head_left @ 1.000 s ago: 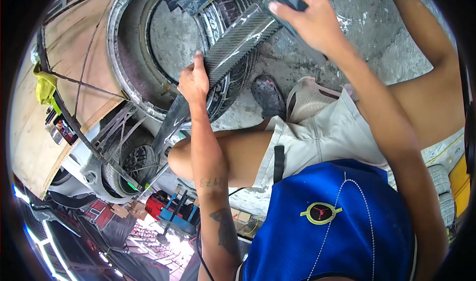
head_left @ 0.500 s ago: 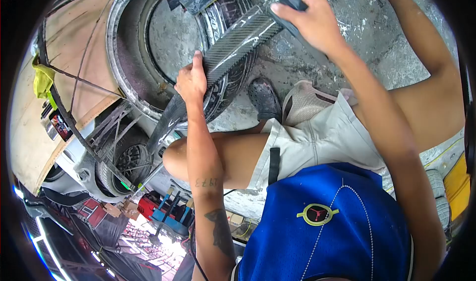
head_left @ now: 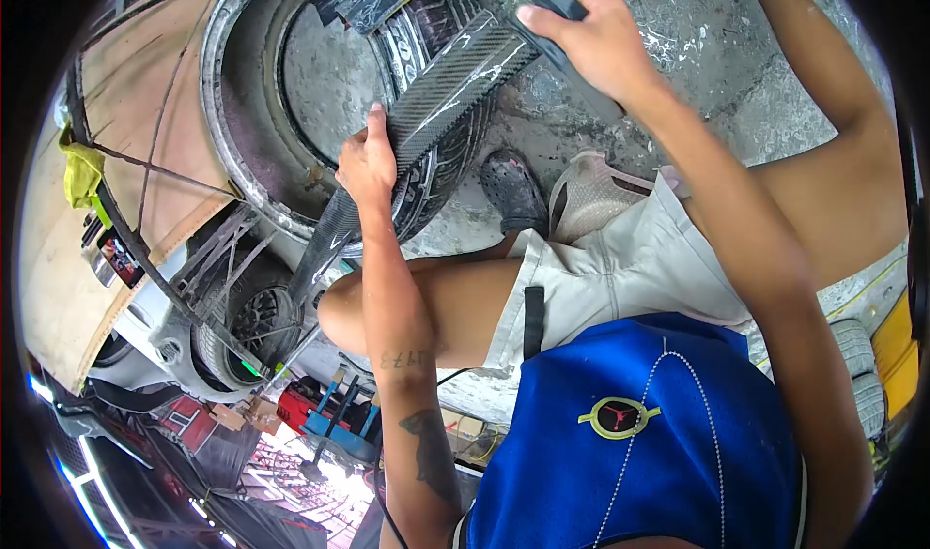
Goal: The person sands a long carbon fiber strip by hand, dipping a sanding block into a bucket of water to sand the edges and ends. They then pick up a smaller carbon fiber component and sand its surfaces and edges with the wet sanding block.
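A long, glossy carbon-fibre strip [head_left: 453, 89] lies slantwise across a tire [head_left: 399, 50] on the floor. My left hand [head_left: 368, 162] is closed around the strip near its middle, thumb up along its edge. At the strip's upper right end, my right hand [head_left: 608, 45] grips a long black sanding block [head_left: 560, 57]. The block sits against or very close to that end; its underside is hidden. The strip's lower part runs down beside my left knee.
A small dark box-like object [head_left: 373, 5] rests on the tire's top. A wooden board [head_left: 145, 152] with a metal frame stands at left, a yellow-green cloth [head_left: 83, 173] on it. Near my feet is a black clog [head_left: 513, 191]. Another wheel [head_left: 260, 317] stands lower left.
My right hand and the sanding block have shifted slightly left and up in view. My left hand keeps its hold on the strip, and the whole view has moved a little.
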Available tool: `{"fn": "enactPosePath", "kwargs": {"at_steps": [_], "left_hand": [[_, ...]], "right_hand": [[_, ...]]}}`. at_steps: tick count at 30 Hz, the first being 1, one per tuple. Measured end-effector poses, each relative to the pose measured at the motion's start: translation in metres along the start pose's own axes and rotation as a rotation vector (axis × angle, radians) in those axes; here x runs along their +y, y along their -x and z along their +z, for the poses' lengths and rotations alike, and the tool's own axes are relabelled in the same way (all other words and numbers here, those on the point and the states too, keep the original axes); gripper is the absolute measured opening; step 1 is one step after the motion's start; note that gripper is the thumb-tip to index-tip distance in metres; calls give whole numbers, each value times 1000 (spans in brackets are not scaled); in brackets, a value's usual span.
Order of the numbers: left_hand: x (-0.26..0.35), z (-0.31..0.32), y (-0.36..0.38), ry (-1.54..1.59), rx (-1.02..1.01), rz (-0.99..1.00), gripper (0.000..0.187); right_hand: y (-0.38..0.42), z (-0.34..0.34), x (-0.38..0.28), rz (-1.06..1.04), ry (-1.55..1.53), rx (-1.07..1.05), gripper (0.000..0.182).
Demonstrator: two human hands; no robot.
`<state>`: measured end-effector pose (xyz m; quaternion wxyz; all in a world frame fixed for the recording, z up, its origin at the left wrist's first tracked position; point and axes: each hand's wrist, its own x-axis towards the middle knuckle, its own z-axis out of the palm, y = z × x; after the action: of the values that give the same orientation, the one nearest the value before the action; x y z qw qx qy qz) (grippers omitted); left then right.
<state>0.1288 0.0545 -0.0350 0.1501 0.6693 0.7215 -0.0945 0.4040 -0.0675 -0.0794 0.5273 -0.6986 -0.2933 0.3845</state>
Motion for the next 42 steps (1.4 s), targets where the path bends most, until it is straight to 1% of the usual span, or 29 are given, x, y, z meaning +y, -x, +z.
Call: {"fn": "enactPosePath", "kwargs": {"at_steps": [1,2,4,5,6,8,9,10,12,13,16,17,20,21,24,25,26,28,30,31,32,34,35,37,38,40,42], "left_hand": [[-2,-1,1,-1,0,4,77],[-1,-2,2,-12,9,-9,78],[5,1,-2,-12,18,-16,78],[3,1,-3,-14,7,-19,79],[-1,1,-2,-23,-8,-24,79],[-3,4,-3,-21,-10,-14,79],[-4,4,-4,-16,-4,-14,79],[-4,3,-4,-12,0,-13,79],[-1,-1,-1,-11,3,-18,78],[1,-1,0,-5,3,-20,78],[-2,1,-1,5,17,-4,79],[-3,1,-2,-10,1,-7,79],[-3,1,-5,-32,-11,2,79],[-3,1,-3,-31,-8,2,79],[-1,2,-4,-26,34,-2,79],[-3,3,-6,-4,25,-10,79],[-2,2,-3,8,8,-14,79],[-1,1,0,-3,-10,11,80],[-8,8,-4,87,42,25,80],[-7,9,-3,107,62,38,78],[-10,10,-7,149,23,50,77],[-11,12,-7,193,60,64,76],[-9,11,-4,184,51,74,76],[-3,7,2,324,-24,51,73],[-5,9,2,318,-29,57,73],[-7,11,-1,442,-40,52,69],[-8,11,-1,432,-45,63,69]], "right_hand": [[12,-7,-9,92,-52,-40,34],[17,-8,-10,82,-50,-35,34],[22,-6,-9,98,-188,-1,31],[14,-11,-10,74,-41,-24,31],[8,-8,-11,87,-43,-25,31],[-7,-1,-14,131,-87,-98,30],[-9,-1,-5,104,-84,-106,30],[-2,-2,-5,104,-89,-103,30],[15,-7,-10,156,-49,-11,32],[19,-7,-9,131,-104,3,33],[10,-9,-5,167,-58,-40,33],[2,-3,-1,117,-123,-40,32],[0,1,-6,73,-96,-15,33],[9,-3,-11,167,-113,-2,31],[21,-5,2,206,-195,-21,30],[16,-9,-1,167,-125,-43,32],[10,-5,2,179,-131,-27,32],[-10,5,9,19,168,67,36],[-17,-5,-8,221,-62,-170,41],[-20,-5,-1,200,-39,-168,42],[-17,-7,-1,215,-37,-158,44],[-5,-17,0,190,2,-54,35],[1,-26,-1,201,-3,-42,35],[15,-46,-4,38,249,-233,47],[26,-48,-6,44,245,-227,47],[48,-49,-16,-62,177,-326,66],[55,-50,-25,-50,171,-465,83]]}}
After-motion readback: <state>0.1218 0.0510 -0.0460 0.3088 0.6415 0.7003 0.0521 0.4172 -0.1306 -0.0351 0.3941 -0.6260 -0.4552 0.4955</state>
